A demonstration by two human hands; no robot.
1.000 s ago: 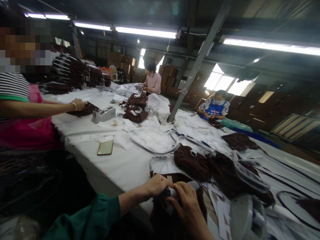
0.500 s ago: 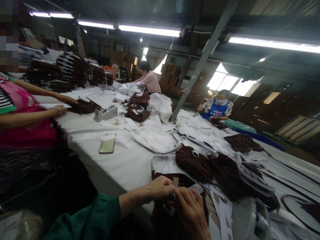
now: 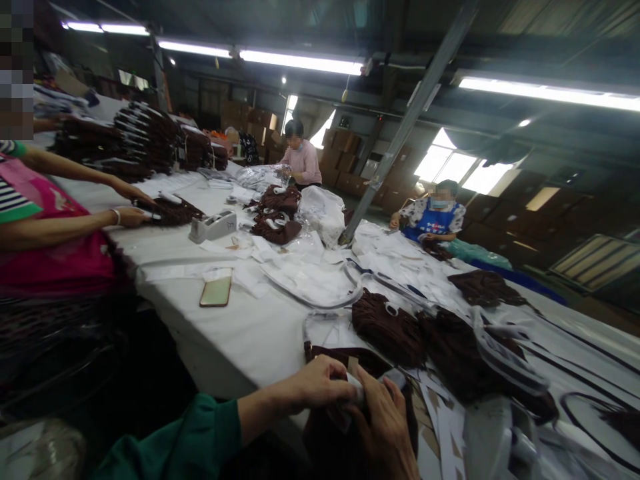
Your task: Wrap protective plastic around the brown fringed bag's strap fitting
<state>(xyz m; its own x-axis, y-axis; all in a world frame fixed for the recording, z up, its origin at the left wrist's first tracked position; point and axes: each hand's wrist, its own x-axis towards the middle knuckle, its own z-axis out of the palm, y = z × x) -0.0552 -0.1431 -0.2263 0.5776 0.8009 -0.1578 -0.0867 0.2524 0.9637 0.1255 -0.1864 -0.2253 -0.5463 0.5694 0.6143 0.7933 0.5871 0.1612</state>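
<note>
A dark brown bag [image 3: 361,360] lies at the table edge before me, its lower part in shadow. Over it, my left hand [image 3: 323,385] is closed, fingertips pinching a small white wrapping piece [image 3: 356,388]. From the other side my right hand [image 3: 384,419] presses thumb and fingers around the same piece. What lies under the wrapping is hidden by my fingers. Grey-white material [image 3: 395,379] shows just behind my right fingers. A strap in clear wrap [image 3: 327,320] arches up behind the bag.
Brown fringed bags [image 3: 387,327] and wrapped straps lie beyond my hands. A tape dispenser [image 3: 500,437] stands at right, another [image 3: 215,227] farther left near a phone [image 3: 216,292]. A slanted metal post [image 3: 400,133] rises from the table. Co-workers stand around it, one in a pink apron [image 3: 55,227].
My hands have opened apart slightly, and the white piece between them now shows more. At left, the co-worker's hands have shifted on a brown bag; the far person has turned toward the table.
</note>
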